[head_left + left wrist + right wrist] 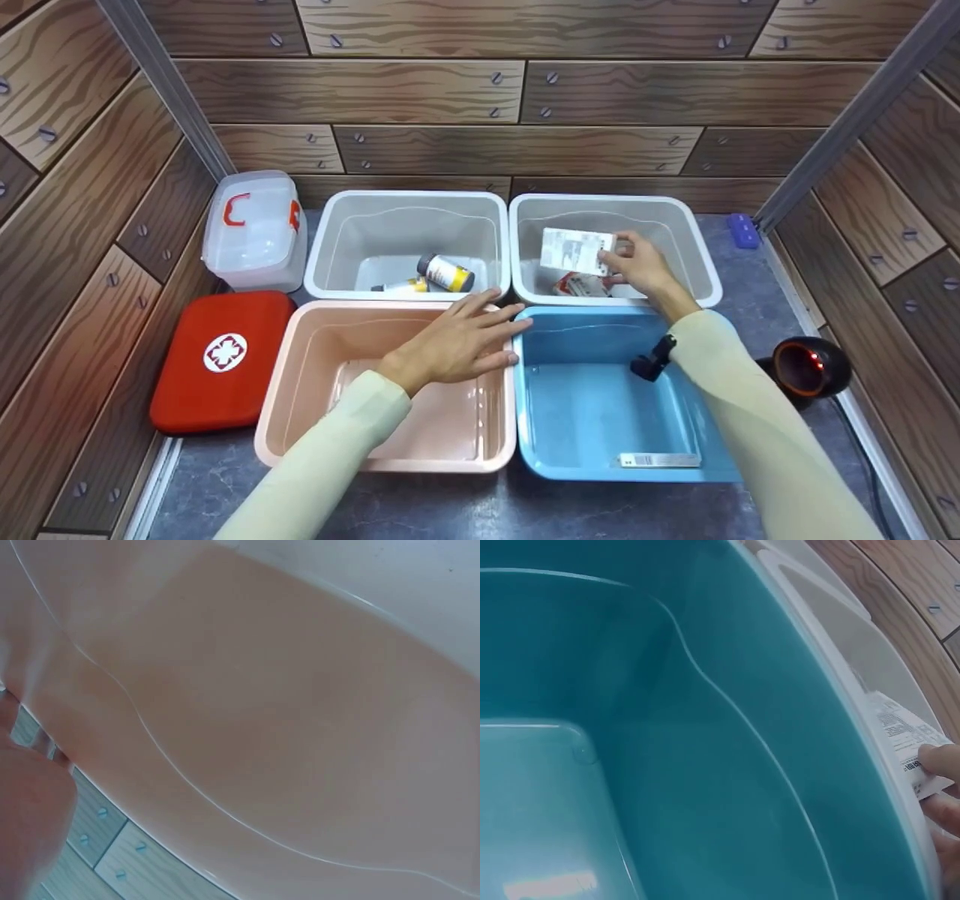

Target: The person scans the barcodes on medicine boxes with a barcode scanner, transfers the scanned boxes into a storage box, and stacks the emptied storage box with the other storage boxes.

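Observation:
My right hand (641,266) pinches a white printed box (574,250) by its right end, inside the back right grey bin (701,255). In the right wrist view, the thumb lies on the printed face of that box (904,739). Beneath it in the bin is a red and white package (581,286), partly covered. My left hand (457,341) is spread, palm down, over the pink bin (274,405), its fingertips around the corner where the bins meet. Whether it touches the rim is hard to tell. A slim white box (660,460) lies in the blue bin (527,420).
Dark bottles with yellow and white labels (448,273) lie in the back left grey bin (322,240). To the left stand a clear lidded box (259,225) and a red first-aid case (225,360). On the right are a black scanner (814,367) and a purple case (743,230).

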`<action>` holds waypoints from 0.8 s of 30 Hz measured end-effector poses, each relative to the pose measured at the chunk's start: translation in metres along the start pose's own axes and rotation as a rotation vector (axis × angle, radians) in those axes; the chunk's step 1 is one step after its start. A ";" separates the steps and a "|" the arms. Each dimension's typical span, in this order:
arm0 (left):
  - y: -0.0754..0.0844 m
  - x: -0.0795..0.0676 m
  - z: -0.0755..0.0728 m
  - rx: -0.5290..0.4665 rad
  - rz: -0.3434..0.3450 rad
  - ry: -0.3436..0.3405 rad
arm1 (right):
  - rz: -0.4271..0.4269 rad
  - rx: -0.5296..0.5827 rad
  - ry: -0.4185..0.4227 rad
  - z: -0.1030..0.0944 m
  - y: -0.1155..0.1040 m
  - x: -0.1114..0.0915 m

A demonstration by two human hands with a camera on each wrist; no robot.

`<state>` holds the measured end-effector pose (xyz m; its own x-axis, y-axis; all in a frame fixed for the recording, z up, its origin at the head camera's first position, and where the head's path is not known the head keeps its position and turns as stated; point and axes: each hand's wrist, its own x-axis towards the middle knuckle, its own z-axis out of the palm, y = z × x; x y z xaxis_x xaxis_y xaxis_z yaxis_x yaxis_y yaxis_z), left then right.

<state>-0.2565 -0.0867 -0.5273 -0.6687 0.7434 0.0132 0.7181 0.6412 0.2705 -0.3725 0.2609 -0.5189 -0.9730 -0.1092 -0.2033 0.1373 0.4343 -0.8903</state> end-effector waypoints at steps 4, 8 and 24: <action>0.000 -0.001 0.001 0.004 0.002 -0.001 | -0.059 -0.051 -0.012 0.000 0.001 -0.002; 0.000 -0.001 0.002 0.010 -0.004 -0.009 | -0.145 0.033 0.071 0.000 0.003 -0.008; 0.001 -0.001 -0.001 0.021 0.012 -0.003 | -0.263 0.162 -0.407 -0.007 0.004 -0.086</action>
<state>-0.2557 -0.0869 -0.5262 -0.6596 0.7515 0.0137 0.7299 0.6360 0.2505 -0.2899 0.2785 -0.5023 -0.8317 -0.5497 -0.0779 -0.0439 0.2050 -0.9778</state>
